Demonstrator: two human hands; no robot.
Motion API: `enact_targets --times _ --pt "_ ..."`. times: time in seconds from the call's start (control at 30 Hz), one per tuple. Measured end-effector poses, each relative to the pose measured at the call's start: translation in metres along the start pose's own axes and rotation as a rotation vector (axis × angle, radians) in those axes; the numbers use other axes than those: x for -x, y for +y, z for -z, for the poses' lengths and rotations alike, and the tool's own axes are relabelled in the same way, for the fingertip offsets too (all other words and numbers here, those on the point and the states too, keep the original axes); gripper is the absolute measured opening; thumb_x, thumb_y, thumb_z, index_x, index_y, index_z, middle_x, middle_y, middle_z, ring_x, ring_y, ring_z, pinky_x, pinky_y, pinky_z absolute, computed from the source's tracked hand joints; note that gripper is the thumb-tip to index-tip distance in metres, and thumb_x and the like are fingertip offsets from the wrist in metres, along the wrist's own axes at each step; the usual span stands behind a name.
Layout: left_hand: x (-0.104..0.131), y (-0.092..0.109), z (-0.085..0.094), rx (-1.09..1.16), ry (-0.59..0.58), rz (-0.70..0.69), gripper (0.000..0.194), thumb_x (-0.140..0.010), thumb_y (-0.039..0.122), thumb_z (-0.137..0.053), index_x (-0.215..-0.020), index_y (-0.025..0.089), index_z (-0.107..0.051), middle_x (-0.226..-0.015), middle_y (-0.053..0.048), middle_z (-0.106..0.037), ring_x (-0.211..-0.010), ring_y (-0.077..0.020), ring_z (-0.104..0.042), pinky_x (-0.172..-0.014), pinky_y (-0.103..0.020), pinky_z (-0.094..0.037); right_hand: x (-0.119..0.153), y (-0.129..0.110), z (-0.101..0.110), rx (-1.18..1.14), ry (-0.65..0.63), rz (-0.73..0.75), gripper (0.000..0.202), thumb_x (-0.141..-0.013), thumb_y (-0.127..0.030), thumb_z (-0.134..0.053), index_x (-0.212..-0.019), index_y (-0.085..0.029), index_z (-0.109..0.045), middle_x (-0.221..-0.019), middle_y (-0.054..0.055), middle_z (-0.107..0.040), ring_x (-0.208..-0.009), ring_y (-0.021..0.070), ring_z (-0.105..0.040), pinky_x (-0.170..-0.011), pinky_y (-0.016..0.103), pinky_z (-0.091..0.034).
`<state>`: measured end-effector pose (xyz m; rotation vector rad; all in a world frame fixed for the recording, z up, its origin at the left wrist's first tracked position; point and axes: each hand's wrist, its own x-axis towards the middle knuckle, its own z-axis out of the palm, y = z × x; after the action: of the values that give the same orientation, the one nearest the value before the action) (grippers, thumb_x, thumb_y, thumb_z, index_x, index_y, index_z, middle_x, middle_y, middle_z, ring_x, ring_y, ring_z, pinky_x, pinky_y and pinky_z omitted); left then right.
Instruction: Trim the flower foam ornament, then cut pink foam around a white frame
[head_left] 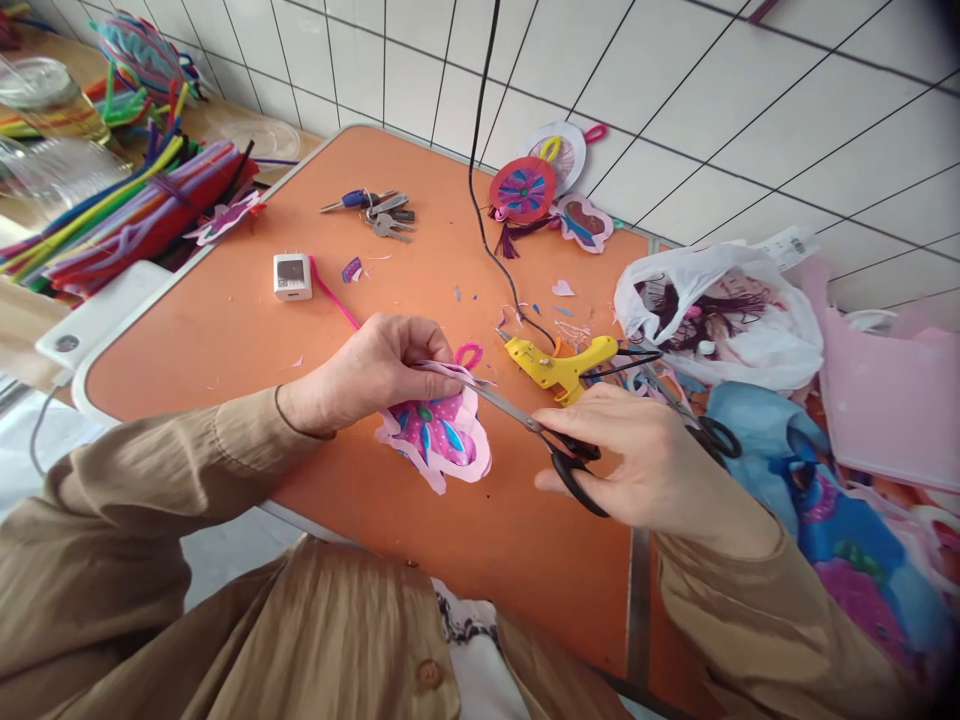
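My left hand (382,365) pinches the upper edge of a pink flower-shaped craft piece (437,432), with blue and green shapes on its padded middle and a pale pink border. A pink pipe-cleaner loop (469,355) sticks up from its top. In my right hand (637,450) is a pair of black-handled scissors (517,410). Their blades reach the craft piece's top edge beside my left thumb; whether they are closed on it I cannot tell. Just beyond my right hand lies a yellow hot glue gun (559,365), nozzle toward the left.
Keys (386,212) and a white charger block (292,277) lie on the orange table (262,400). Finished-looking ornaments (523,190) rest by the tiled wall. A white plastic bag (720,310) and blue fabric (757,430) crowd the right. Pipe cleaners (142,220) are bundled left. A black cord (474,170) hangs down.
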<state>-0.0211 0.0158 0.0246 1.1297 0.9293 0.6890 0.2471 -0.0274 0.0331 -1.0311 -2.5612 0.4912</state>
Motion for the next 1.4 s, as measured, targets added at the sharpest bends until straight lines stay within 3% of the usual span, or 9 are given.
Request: enact_targets --times 0.23,0.53,0.83,1.0,1.4 --pt "-0.001 -0.001 0.002 -0.015 0.004 0.041 0.023 -0.063 0.023 -0.085 -0.068 0.013 -0.065 -0.064 -0.004 -0.072 -0.053 -0.0141 -0.066 -0.044 -0.020 -0.050 -0.002 -0.002 0.001 0.013 0.006 0.001 0.019 -0.084 -0.021 -0.071 -0.071 -0.022 -0.057 -0.062 -0.001 -0.058 -0.058 0.0151 -0.054 -0.062 0.029 -0.040" --pt "0.001 -0.001 0.000 -0.030 -0.005 0.010 0.017 -0.069 0.022 -0.081 -0.070 0.013 -0.066 -0.064 -0.004 -0.074 -0.051 -0.0137 -0.067 -0.044 -0.019 -0.049 -0.004 0.001 0.001 -0.082 -0.013 0.028 0.027 -0.091 -0.033 -0.069 -0.069 -0.020 -0.060 -0.058 0.000 -0.057 -0.055 0.0137 -0.054 -0.057 0.027 -0.041" --pt "0.001 -0.002 0.001 -0.039 0.005 -0.001 0.018 -0.069 0.022 -0.081 -0.069 0.013 -0.066 -0.063 -0.004 -0.073 -0.052 -0.0144 -0.068 -0.046 -0.020 -0.050 0.000 0.009 -0.001 -0.124 -0.062 -0.009 0.020 -0.091 -0.038 -0.070 -0.086 -0.018 -0.071 -0.066 0.004 -0.066 -0.061 0.0170 -0.061 -0.061 0.028 -0.045" --pt "0.000 -0.002 0.001 -0.061 0.023 -0.002 0.019 -0.068 0.023 -0.081 -0.069 0.012 -0.066 -0.066 -0.005 -0.075 -0.056 -0.0164 -0.070 -0.048 -0.021 -0.052 -0.002 0.008 -0.002 -0.098 -0.043 0.002 0.028 -0.095 -0.041 -0.065 -0.078 -0.018 -0.069 -0.066 0.005 -0.067 -0.060 0.0160 -0.061 -0.059 0.027 -0.045" --pt "0.002 0.005 0.002 -0.100 -0.040 0.060 0.015 -0.068 0.023 -0.079 -0.069 0.013 -0.067 -0.059 -0.004 -0.073 -0.045 -0.0147 -0.065 -0.039 -0.020 -0.048 -0.002 0.007 0.002 0.096 0.038 0.095 0.009 -0.092 -0.024 -0.067 -0.083 -0.020 -0.065 -0.065 0.000 -0.066 -0.058 0.0152 -0.057 -0.064 0.030 -0.042"
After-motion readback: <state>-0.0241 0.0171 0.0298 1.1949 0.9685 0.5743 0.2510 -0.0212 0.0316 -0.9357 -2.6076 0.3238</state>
